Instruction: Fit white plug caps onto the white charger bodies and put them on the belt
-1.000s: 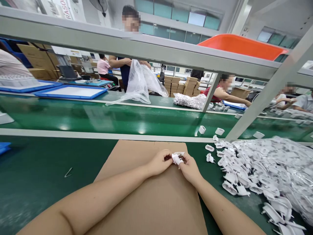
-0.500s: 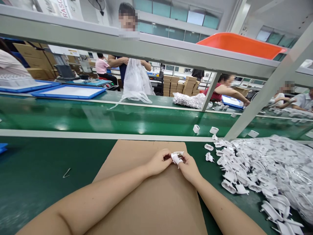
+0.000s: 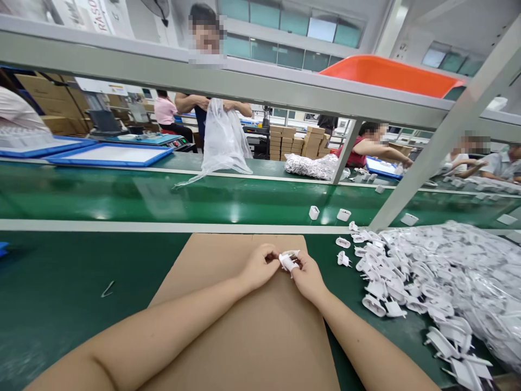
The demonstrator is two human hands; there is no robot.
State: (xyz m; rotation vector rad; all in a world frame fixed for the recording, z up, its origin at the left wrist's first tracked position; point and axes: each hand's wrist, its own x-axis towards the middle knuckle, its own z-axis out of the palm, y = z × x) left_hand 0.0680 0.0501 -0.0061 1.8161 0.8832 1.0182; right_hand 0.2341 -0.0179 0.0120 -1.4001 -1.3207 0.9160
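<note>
Over a sheet of brown cardboard [image 3: 244, 336], my two hands meet near its far edge. My right hand [image 3: 308, 276] pinches a small white plastic plug casing [image 3: 288, 262] between thumb and fingers. White coverings seem to be on some of its fingertips, hard to tell from the casing. My left hand [image 3: 260, 267] is closed in a pinch, its thumb and forefinger tips right at the casing's left side; whatever lies between them is too small to make out. To the right, a loose two-pin plug casing [image 3: 344, 259] lies on the green table, close to a large heap of similar white casings [image 3: 391, 277].
A clear plastic bag [image 3: 484, 266] of casings lies at right. Beyond runs a green conveyor [image 3: 163, 201] carrying a few white pieces. A slanted metal post [image 3: 423, 141] and a shelf with an orange tub [image 3: 391, 76] rise ahead. Across, a person handles a plastic bag [image 3: 223, 136].
The view has shifted slightly, moving the scene a little left. Both hands stay together at the casing, with the left fingertips slightly changed in position. The person opposite still holds the plastic bag.
</note>
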